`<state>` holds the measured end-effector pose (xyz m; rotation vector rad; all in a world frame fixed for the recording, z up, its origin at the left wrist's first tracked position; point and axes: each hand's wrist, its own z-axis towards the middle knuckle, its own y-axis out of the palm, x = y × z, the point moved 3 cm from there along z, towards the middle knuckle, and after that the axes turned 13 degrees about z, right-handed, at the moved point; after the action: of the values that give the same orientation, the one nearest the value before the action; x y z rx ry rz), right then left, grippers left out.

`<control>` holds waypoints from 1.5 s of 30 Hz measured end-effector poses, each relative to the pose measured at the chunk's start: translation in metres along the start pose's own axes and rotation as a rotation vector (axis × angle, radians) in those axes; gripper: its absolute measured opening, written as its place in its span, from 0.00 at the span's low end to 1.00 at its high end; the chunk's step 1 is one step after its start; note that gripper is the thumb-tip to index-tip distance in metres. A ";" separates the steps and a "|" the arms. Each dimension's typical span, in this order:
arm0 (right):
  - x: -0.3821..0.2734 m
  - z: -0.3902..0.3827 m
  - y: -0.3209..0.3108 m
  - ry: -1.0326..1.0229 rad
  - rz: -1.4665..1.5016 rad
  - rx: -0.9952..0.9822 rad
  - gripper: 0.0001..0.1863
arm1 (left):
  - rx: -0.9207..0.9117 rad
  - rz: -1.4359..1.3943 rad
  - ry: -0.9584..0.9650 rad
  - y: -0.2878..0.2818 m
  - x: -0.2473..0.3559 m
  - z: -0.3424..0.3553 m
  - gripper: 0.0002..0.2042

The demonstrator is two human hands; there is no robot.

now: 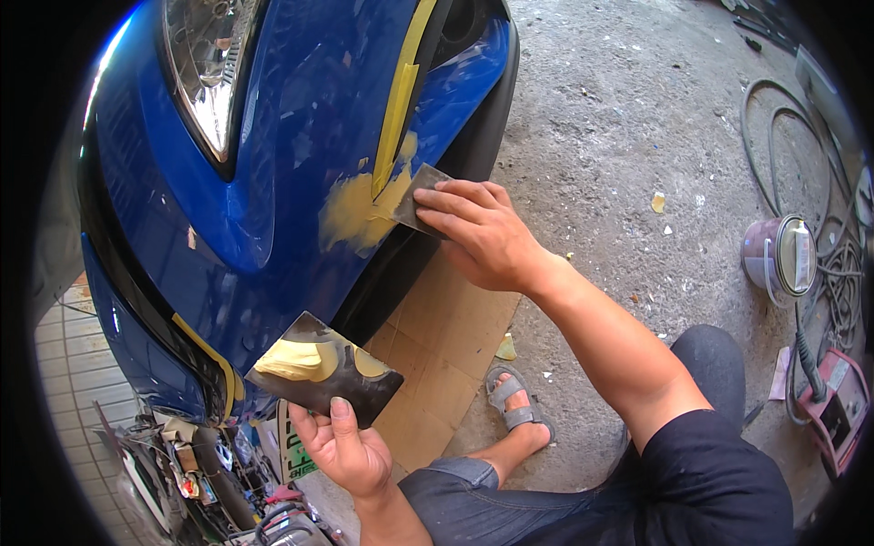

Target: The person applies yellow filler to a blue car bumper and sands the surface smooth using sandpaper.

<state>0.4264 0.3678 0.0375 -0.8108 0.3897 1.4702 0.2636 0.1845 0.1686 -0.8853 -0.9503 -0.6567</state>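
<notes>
My left hand [346,448] grips a dark flat plate [367,393] by its near edge, thumb on top. Yellow body filler [300,360] lies in a thick heap on that plate, with a smaller smear beside it. My right hand [478,223] holds a thin grey spreader [419,187], fingers laid along its upper face. The spreader's edge meets the blue car bumper [300,173] at a smeared yellow filler patch [353,214]. Yellow masking tape [397,109] runs along the bumper's edge above the patch. What lies under the right fingers is partly hidden.
A headlight [211,77] sits at the upper left. Brown cardboard [446,341] covers the concrete floor below the bumper. On the right stand a paint can [778,257], coiled cables [842,282] and a red machine [836,409]. Assorted clutter [196,473] fills the lower left.
</notes>
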 end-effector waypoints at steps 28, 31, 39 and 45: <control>-0.002 -0.029 0.047 0.079 0.251 0.301 0.31 | 0.013 0.017 -0.035 -0.006 -0.008 0.000 0.25; 0.002 -0.024 0.052 0.090 0.288 0.323 0.31 | 0.007 0.015 -0.038 -0.004 -0.010 0.001 0.25; 0.000 -0.030 0.060 0.158 0.353 0.396 0.29 | 0.015 0.012 -0.043 -0.007 -0.010 0.000 0.25; 0.003 -0.027 0.083 0.239 0.496 0.419 0.27 | 0.016 0.005 -0.044 -0.004 -0.008 0.000 0.24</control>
<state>0.3532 0.3439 -0.0033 -0.5693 1.1022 1.6633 0.2571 0.1836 0.1631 -0.8906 -0.9909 -0.6265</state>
